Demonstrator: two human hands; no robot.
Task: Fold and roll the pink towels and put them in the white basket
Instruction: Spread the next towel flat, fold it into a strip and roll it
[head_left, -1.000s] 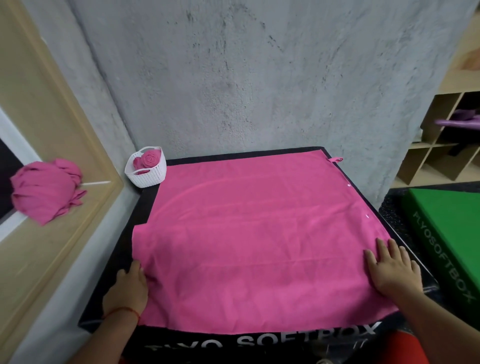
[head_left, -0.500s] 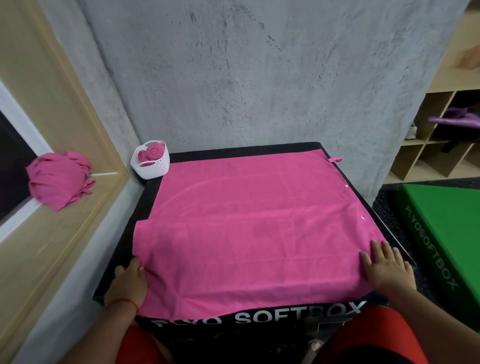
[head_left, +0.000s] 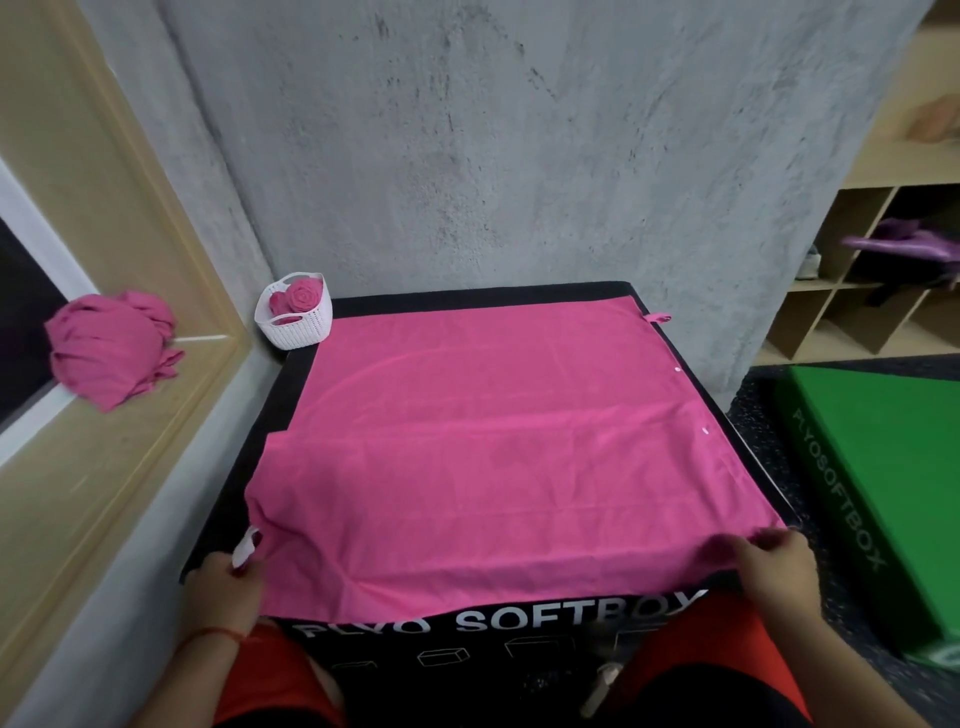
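Observation:
A large pink towel (head_left: 493, 441) lies spread flat over the black soft box (head_left: 519, 623). My left hand (head_left: 226, 587) pinches the towel's near left corner, where a white label sticks up. My right hand (head_left: 774, 566) grips the near right corner, lifting the edge slightly. The white basket (head_left: 296, 327) stands at the box's far left corner with rolled pink towels (head_left: 304, 293) inside.
A heap of unfolded pink towels (head_left: 111, 348) lies on the wooden ledge at the left. A grey concrete wall stands right behind the box. A green soft box (head_left: 883, 478) sits on the floor at the right, with wooden shelves (head_left: 857, 291) beyond it.
Both hands slid back from lying flat on the towel to its near corners and now hold them. The near edge has lifted a little.

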